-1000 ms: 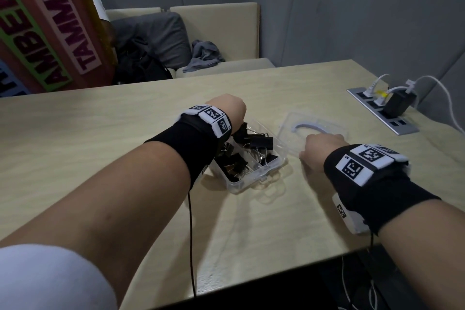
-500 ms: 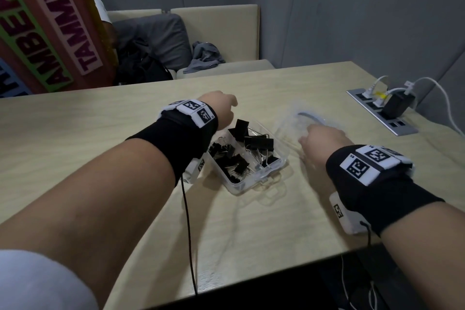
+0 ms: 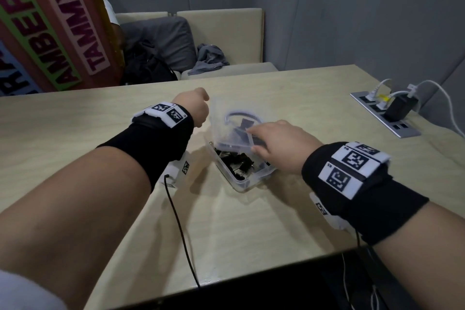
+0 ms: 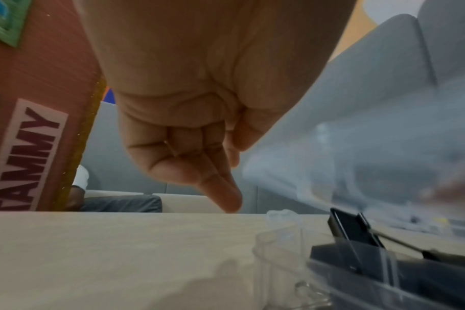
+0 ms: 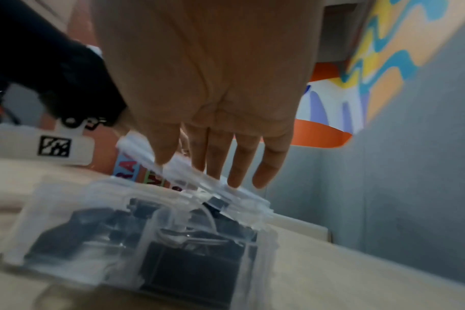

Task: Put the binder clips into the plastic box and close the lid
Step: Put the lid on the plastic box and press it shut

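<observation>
The tilted lid (image 3: pixel 234 126) hides most of the binder clips (image 3: pixel 236 161). In the right wrist view the plastic box (image 5: pixel 136 237) is smeared by blur, so whether the right hand (image 5: pixel 207 90) grips the lid is unclear, perhaps only touching.

Light wooden table (image 3: pixel 251 234); recessed power strip (image 3: pixel 385 114) at its far right, holding a black adapter (image 3: pixel 400 108) and white cables (image 3: pixel 442 98); beige sofa (image 3: pixel 226 35) behind, bearing a grey cushion (image 3: pixel 163 38), black bag (image 3: pixel 143 65) and crumpled grey cloth (image 3: pixel 208 59); lettered board (image 3: pixel 50 30) at left.
</observation>
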`<move>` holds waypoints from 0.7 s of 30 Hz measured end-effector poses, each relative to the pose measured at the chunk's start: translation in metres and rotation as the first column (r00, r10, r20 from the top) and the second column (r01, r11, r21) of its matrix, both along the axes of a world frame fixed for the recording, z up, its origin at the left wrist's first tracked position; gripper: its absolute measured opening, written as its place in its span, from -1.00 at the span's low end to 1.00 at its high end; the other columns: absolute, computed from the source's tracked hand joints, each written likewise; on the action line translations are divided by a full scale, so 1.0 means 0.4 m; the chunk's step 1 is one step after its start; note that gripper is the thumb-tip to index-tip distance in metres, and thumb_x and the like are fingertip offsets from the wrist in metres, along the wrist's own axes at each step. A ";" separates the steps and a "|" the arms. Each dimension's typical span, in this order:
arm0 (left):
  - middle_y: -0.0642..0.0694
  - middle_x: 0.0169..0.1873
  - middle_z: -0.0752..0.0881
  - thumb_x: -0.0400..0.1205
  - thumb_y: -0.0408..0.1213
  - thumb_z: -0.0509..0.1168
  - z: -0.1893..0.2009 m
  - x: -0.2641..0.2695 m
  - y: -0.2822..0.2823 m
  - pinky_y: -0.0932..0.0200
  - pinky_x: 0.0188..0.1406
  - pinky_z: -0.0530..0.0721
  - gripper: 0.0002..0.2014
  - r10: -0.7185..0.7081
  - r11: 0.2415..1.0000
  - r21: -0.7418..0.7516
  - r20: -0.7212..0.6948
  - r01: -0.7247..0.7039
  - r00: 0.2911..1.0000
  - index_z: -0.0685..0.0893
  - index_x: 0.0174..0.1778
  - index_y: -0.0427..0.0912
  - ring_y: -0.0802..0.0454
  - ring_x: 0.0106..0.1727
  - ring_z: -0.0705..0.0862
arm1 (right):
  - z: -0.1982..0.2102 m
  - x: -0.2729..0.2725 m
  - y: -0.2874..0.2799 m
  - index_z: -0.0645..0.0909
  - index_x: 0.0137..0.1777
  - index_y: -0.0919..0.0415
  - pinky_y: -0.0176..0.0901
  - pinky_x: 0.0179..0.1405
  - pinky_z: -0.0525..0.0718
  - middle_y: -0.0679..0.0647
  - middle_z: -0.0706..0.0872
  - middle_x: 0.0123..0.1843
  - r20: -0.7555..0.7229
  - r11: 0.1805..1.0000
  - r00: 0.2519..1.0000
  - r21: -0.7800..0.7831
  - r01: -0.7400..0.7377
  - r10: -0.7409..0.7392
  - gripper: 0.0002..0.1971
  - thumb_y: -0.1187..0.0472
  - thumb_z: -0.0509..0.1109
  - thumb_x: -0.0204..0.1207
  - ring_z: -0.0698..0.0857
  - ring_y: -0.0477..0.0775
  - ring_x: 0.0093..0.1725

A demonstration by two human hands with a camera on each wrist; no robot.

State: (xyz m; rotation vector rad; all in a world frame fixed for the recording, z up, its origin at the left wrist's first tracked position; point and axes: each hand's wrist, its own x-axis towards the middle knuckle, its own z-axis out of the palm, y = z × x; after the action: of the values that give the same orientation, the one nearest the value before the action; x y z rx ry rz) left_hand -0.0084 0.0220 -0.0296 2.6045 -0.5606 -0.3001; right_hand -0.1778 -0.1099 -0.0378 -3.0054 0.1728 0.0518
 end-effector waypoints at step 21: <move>-0.11 -0.12 0.87 0.58 -0.01 0.39 0.017 -0.049 0.009 0.22 -0.13 0.51 -0.48 -0.341 0.850 0.446 0.061 0.280 0.938 0.53 0.47 0.00 -0.05 0.07 0.79 | -0.015 0.024 0.018 0.60 0.28 -0.05 0.10 0.39 0.54 0.04 0.39 0.50 -0.162 0.964 0.965 0.134 0.231 -0.208 -0.71 0.04 0.30 0.58 0.47 0.24 0.41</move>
State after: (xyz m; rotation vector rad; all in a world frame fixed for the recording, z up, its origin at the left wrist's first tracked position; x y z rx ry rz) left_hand -0.0279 0.0254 -0.0230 2.9697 -1.0834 -0.3850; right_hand -0.1681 -0.1027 -0.0438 -2.8108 0.4940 0.2518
